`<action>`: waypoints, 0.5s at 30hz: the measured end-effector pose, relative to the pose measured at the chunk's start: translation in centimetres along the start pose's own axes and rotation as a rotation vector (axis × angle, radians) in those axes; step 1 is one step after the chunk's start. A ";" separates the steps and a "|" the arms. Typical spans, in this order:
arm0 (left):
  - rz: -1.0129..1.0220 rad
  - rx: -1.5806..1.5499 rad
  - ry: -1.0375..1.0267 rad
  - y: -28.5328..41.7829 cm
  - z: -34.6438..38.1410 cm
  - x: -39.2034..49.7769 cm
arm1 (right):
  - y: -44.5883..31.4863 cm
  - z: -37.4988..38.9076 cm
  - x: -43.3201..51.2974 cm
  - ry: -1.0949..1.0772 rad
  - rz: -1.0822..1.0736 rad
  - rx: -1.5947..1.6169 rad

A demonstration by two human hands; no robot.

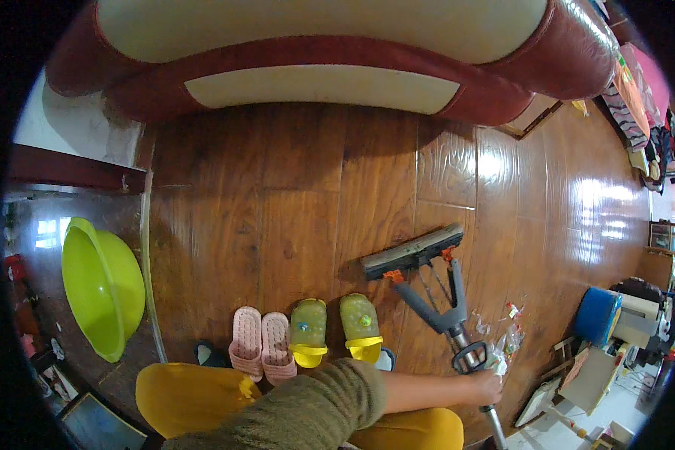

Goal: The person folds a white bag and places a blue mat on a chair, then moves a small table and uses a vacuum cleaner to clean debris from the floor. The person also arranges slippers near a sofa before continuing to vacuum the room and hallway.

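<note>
My left hand (482, 387) reaches across from the left in an olive sleeve and is wrapped around the metal pole of a sponge mop (434, 298). The mop has a grey forked frame, orange clips and a dark-edged sponge head (413, 251), angled over the wooden floor; whether it touches the boards I cannot tell. A small heap of crumpled plastic wrappers (506, 346) lies just beyond the hand and pole. Left of the mop are green-and-yellow slippers (361, 326) and pink slippers (247, 337). My right hand is out of view.
A red-and-cream padded bed end (320, 87) spans the far side. At left, a lime-green basin (125, 275) is beyond a pale floor strip (148, 253). A blue box (596, 316), papers and other clutter sit at right. A framed panel (104, 422) is at lower left.
</note>
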State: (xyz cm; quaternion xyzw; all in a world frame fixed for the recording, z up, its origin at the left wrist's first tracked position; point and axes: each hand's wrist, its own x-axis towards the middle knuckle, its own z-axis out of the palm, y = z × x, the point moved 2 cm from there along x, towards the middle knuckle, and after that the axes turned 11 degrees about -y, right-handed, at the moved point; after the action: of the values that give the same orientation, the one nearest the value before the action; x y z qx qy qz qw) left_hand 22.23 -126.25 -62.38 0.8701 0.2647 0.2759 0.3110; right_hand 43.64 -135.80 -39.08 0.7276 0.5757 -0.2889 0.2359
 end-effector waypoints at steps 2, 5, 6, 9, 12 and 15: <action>-0.007 0.073 -0.037 -0.5 0.5 -2.3 | 1.6 2.9 2.0 -0.027 -0.091 -0.054; -0.164 0.265 -0.005 -3.2 -5.3 -8.5 | -2.0 5.7 6.7 -0.049 -0.314 -0.041; -0.195 0.277 -0.010 -5.2 -7.9 -11.1 | -3.8 6.7 9.9 -0.053 -0.398 -0.044; -0.294 0.170 0.043 -10.4 -16.4 -20.9 | -19.9 6.2 13.8 0.091 -0.607 -0.125; -0.457 0.393 -0.032 -12.4 -22.4 -27.6 | -28.3 7.1 14.5 0.042 -0.754 -0.225; -0.562 0.460 -0.008 -13.8 -23.3 -28.8 | -31.8 7.0 13.8 -0.001 -0.791 -0.199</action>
State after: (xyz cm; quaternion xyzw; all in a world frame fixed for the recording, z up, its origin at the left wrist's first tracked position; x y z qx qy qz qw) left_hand -17.23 -126.05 -65.72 0.8117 0.5475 0.1093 0.1717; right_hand 13.99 -123.67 -54.08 0.4237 0.8362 -0.3005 0.1759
